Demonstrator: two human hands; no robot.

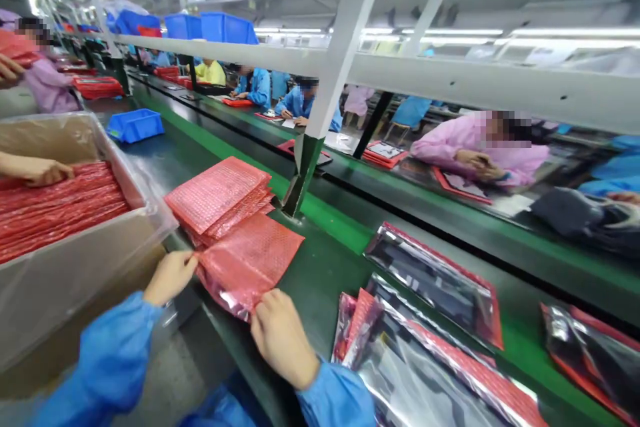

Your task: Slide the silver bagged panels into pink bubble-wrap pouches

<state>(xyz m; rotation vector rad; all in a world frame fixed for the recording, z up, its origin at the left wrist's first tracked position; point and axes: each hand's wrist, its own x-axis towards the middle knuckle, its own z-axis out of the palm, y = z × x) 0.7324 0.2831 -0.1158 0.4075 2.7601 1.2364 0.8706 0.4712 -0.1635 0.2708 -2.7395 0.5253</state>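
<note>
1. While the red bubble bag [247,263] lies flat on the near edge of the green belt [325,260], both of the person's hands grip it from the near side.
2. The left hand [170,275] pinches the bag's left corner, fingers closed on the edge; the bag stretches away to the right and far side of that hand.
3. The right hand [283,337] is curled closed on the bag's near right edge, so the bag lies just left of and beyond its knuckles.
4. Touching the bag's far side is a stack of red bags [220,197].
5. To the left stands a cardboard box [75,267] lined with plastic and filled with red bags, where a co-worker's hand [43,172] rests.
6. To the right, near the right hand, lie shiny silver pouches [430,277] with red edging.
7. Further along the belt sits a blue bin [135,125].
</note>
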